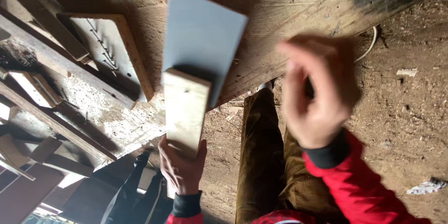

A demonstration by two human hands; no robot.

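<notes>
Dusty workshop w/ sawdust-strewn floor [401, 112] and a rough wooden worktop [289, 14]. Far left, a framed panel [109, 51] w/ a row of nails lies flat on it. Left hand [182, 165] is clamped round the bottom end of a narrow wood board [184, 109], held upright against a grey-blue panel [203, 42] standing behind it. Right hand [317, 98] is blurred, fingers curled, empty as far as I can tell. Risk: one-handed low grip lets the board tip or the panel slide off the edge; splinters too.

My left hand [183, 165] holds a pale tan wooden board [185, 109] and a grey-blue panel [201, 37]; my sleeve [368, 186] at lower right is red with black cuffs.
</notes>
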